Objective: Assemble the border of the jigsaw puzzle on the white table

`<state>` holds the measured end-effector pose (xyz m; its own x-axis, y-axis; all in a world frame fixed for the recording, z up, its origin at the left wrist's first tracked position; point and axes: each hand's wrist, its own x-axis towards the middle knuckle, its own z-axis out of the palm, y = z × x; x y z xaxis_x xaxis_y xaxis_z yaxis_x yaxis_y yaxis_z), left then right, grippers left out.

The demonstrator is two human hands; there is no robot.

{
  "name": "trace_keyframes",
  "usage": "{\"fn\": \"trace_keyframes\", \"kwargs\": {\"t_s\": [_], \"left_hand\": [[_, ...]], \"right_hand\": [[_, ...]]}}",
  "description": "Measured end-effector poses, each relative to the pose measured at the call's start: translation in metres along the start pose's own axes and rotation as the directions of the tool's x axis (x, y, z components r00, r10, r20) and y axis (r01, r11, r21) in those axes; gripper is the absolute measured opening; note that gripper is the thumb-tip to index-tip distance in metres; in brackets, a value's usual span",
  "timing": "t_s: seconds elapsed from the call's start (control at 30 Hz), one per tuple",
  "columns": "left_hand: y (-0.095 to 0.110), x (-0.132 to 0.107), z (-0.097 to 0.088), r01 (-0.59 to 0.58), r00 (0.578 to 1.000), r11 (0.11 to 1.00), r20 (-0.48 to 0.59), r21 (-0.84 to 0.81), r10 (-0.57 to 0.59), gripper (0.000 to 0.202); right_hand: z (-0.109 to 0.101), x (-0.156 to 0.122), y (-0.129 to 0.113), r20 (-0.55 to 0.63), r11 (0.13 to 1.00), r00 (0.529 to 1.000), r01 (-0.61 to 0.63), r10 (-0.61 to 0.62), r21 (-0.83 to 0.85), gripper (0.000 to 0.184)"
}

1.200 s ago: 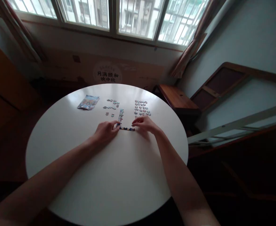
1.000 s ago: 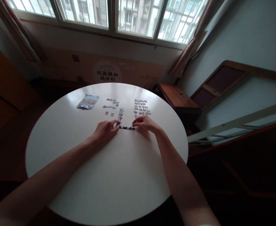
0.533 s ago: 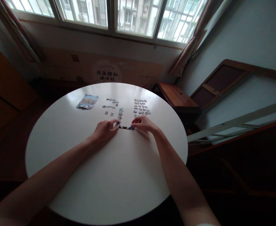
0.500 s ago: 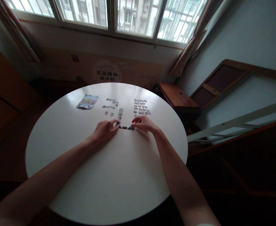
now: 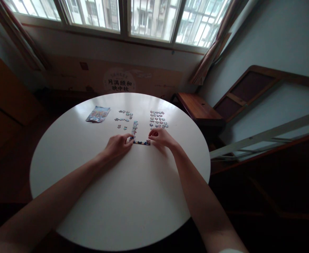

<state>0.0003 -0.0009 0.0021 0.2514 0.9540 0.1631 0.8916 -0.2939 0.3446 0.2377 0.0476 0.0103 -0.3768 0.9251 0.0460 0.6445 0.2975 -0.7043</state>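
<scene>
Reaching in from both sides, two bare forearms angle over a round white table and meet at an L of joined puzzle pieces near its middle. Left hand: palm down, wrist low, side of the hand near the tabletop. Index and thumb bent at the L's corner, small gap between them; they touch the corner, but can't tell if it's pinched. Right hand: fingers curled, wrist bent, just off the right end of the bottom row. Fingertips bunched near each other, barely parted; can't tell if anything sits between them.

L layout: bottom row dark and yellow, running between the hands; side column goes up from its left end, away from the person. Loose pieces: right block in rough rows beyond the right hand, left group more scattered. Picture sheet flat at far left.

Delta vs about a second ago: right fingers were down around a piece over the row's right end. Now they're slightly up and back, and the end piece shows at that end. Left hand unchanged, same corner. Loose groups and sheet look the same.
</scene>
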Motion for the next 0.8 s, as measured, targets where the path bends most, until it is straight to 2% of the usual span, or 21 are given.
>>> {"fn": "trace_keyframes", "kwargs": {"t_s": [0.17, 0.3, 0.63, 0.8], "left_hand": [[-0.001, 0.000, 0.002, -0.003, 1.000, 1.000, -0.004, 0.003, 0.003, 0.038], [-0.002, 0.001, 0.003, 0.005, 1.000, 1.000, -0.004, -0.005, -0.005, 0.037], [0.000, 0.002, 0.003, 0.074, 0.997, 0.997, -0.027, 0.006, -0.074, 0.037], [0.001, 0.001, 0.002, 0.060, 0.998, 0.998, -0.016, 0.012, -0.060, 0.037]], "right_hand": [[-0.001, -0.001, -0.002, -0.122, 0.989, 0.991, -0.072, 0.056, -0.127, 0.011], [0.000, -0.002, 0.001, -0.177, 0.972, 0.980, -0.124, 0.089, -0.201, 0.013], [0.002, -0.001, 0.007, -0.157, 0.966, 0.984, -0.122, 0.088, -0.226, 0.014], [0.001, -0.003, 0.004, -0.138, 0.965, 0.985, -0.131, 0.101, -0.228, 0.013]]}}
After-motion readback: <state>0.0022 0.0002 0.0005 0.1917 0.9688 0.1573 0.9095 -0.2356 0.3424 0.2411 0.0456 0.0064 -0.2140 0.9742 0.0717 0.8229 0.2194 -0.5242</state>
